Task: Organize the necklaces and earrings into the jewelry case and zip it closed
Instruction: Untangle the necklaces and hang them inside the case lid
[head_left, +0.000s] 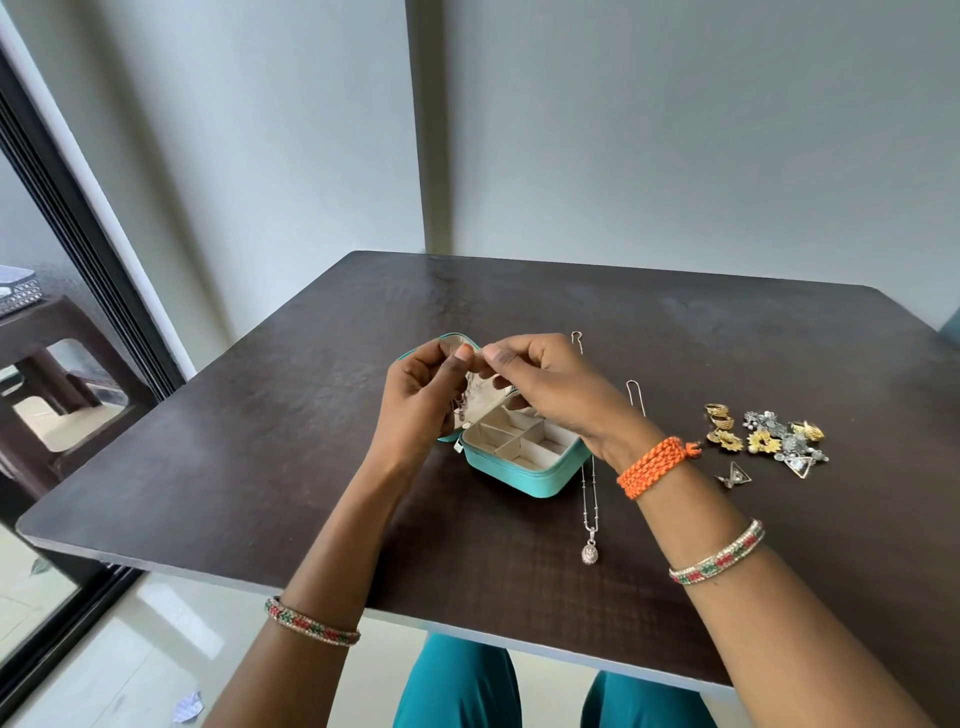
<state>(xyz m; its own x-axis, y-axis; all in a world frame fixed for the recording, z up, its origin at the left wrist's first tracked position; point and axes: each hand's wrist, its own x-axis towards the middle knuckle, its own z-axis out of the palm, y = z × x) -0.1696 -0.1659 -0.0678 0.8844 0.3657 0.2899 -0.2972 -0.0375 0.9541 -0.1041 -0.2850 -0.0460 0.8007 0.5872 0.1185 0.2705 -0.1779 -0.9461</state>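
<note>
the turquoise jewelry case (524, 462) sits open near the middle of the dark counter (260, 467), its cream compartments showing. above its raised lid, the left hand (423, 395) and right hand (540, 384) meet fingertip to fingertip, each pinching something too small to make out. a pendant necklace (590, 519) lies just beside the case, towards the right edge. a heap of earrings (763, 439) lies further towards that edge.

One jewelry case (524, 470), two necklaces (590, 525) on table, one earring pile (766, 441), two hands
</note>
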